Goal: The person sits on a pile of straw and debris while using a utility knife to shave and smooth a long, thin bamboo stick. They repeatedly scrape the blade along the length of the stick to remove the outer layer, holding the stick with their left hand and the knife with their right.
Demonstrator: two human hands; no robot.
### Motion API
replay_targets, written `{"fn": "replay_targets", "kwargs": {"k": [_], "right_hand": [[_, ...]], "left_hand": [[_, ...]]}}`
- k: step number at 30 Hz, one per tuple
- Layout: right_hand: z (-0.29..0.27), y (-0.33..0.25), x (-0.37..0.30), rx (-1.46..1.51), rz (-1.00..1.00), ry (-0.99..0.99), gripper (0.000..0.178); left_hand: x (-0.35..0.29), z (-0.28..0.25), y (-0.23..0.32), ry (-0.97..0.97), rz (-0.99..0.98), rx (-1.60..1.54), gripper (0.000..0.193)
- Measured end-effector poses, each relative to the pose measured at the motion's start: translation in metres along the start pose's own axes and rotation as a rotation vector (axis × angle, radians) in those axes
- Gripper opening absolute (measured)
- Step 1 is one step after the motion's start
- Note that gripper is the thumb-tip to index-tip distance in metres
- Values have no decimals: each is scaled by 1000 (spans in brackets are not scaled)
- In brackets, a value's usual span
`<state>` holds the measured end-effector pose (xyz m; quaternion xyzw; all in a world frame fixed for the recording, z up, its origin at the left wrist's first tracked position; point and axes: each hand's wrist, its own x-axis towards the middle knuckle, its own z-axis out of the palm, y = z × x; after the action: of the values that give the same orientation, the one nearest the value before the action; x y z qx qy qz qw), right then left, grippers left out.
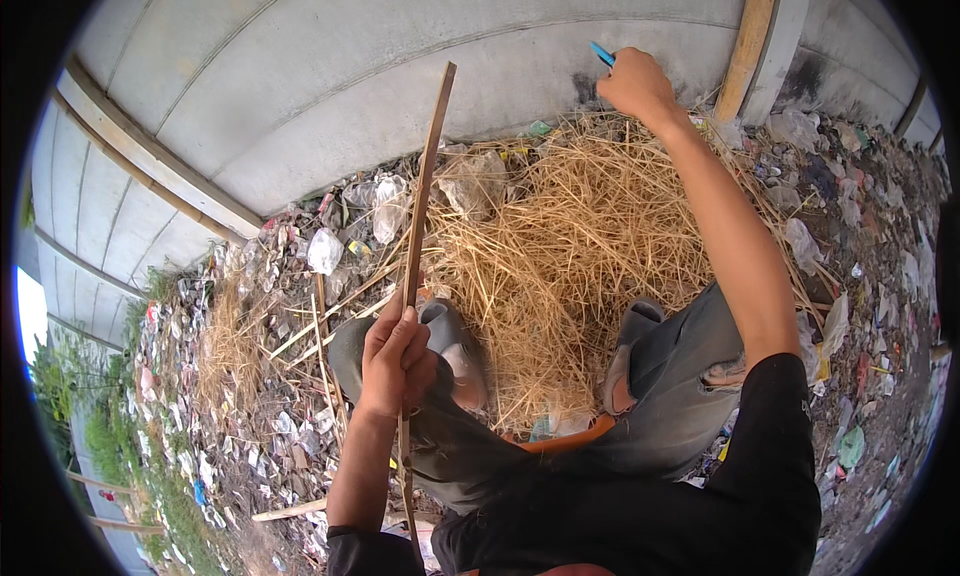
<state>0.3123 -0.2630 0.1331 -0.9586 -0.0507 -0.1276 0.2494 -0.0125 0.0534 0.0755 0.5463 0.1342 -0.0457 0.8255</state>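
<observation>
My left hand (396,360) is closed around a long, narrow bamboo strip (428,166). The strip stands nearly upright, leaning a little right at its top, and its lower end runs down past my left knee. My right hand (638,84) is raised far out near the wall, its fingers wrapped round a slim blue tool (601,53). Only one blue end of that tool pokes out; the rest is hidden in the grip. Between my feet lies a wide heap of thin straw-coloured shavings (570,236), below my right forearm and right of the strip.
A grey concrete panel wall (400,66) with a wooden post (748,46) closes off the far side. Litter and plastic scraps (860,226) cover the ground. Several loose strips (335,316) lie left of my left foot. Something orange (570,439) shows beneath me.
</observation>
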Motion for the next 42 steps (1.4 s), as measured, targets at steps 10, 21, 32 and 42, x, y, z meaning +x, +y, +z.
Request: {"fn": "replay_targets", "kwargs": {"k": [10, 21, 32, 42], "right_hand": [[29, -26, -113, 173, -212, -447, 23], [27, -48, -134, 499, -341, -260, 48], [41, -29, -110, 463, -91, -497, 41], [31, -12, -95, 1184, 147, -826, 26]], "left_hand": [[29, 23, 6, -225, -41, -137, 43], [42, 50, -35, -200, -46, 72, 46], [34, 49, -58, -226, 0, 313, 50], [37, 34, -66, -213, 9, 277, 41]]}}
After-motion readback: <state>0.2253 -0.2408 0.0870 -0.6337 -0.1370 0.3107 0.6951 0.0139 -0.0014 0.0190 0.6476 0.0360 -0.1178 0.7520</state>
